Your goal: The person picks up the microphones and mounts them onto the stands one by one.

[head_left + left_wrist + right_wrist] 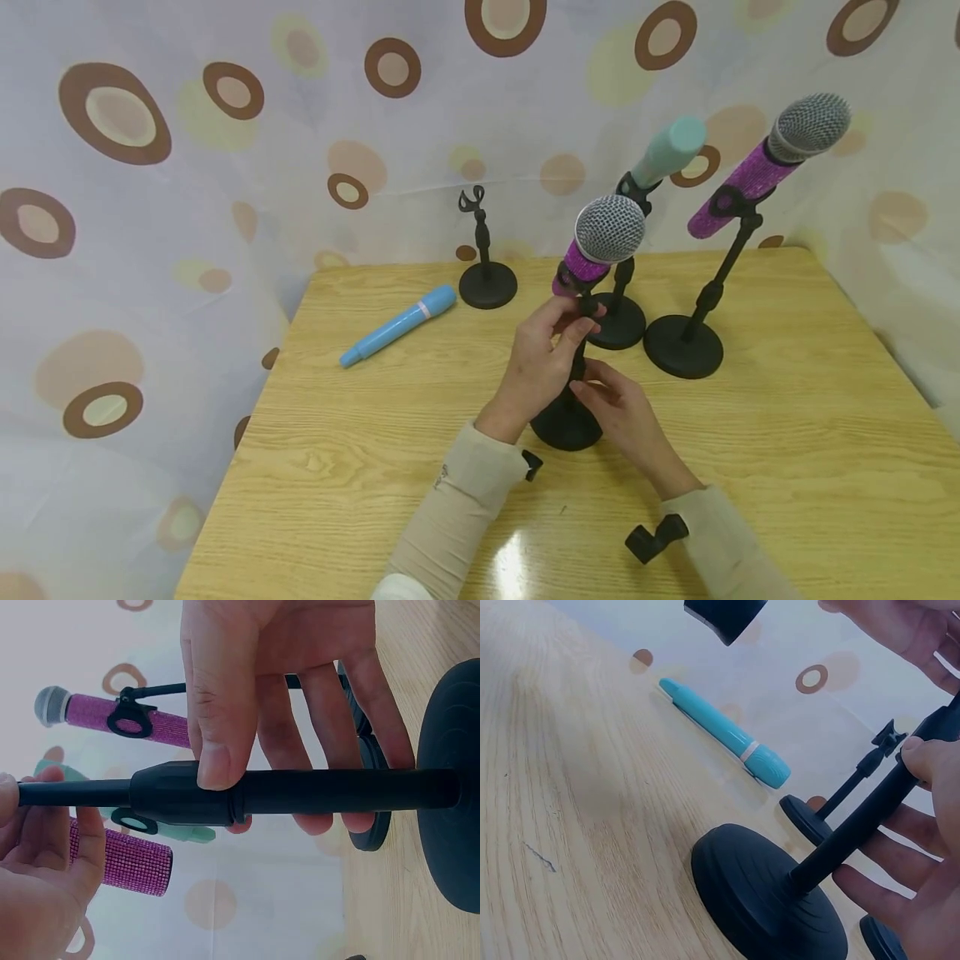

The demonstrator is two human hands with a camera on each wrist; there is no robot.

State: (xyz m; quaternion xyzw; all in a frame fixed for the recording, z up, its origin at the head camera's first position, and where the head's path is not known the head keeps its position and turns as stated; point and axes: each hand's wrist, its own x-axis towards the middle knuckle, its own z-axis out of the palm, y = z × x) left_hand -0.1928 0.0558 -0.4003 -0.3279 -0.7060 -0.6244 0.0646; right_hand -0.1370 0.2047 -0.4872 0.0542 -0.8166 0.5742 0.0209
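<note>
A black desktop microphone stand (566, 425) stands upright in front of me, a glittery purple microphone with a silver mesh head (610, 229) in its clip. My left hand (542, 357) pinches the thin upper pole just below the clip; in the left wrist view this left hand (49, 859) appears at the lower left. Lower down, my right hand (624, 412) grips the same stand. The left wrist view shows the right thumb on the ribbed collar (184, 793), with the other fingers behind the thicker lower tube (337, 791).
Behind the held stand are a stand with a mint-green microphone (671, 150) and another with a purple microphone (757, 175). A bare stand (487, 283) with an unfilled clip is at the back. To its left, a blue microphone (399, 325) lies on the wooden table (360, 467). Patterned cloth hangs behind.
</note>
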